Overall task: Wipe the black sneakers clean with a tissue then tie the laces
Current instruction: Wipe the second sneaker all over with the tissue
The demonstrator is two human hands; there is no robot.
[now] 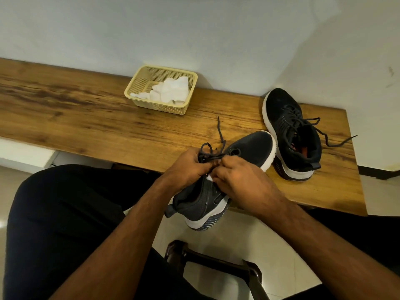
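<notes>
Sneaker (244, 152) lay tilted at the surface (108, 118) edge — left hand (186, 167) and right hand (236, 180) both pinched its laces (211, 153) — second sneaker (292, 135) sat beside.

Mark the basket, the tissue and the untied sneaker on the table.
basket (138, 82): head view, left wall.
tissue (171, 90): head view, middle of the wad.
untied sneaker (276, 102): head view, toe top.

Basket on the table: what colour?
Pale yellow basket, white tissues inside; head view.

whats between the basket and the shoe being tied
Only bare wooden table and a loose lace end from the held sneaker, below the basket.
</notes>
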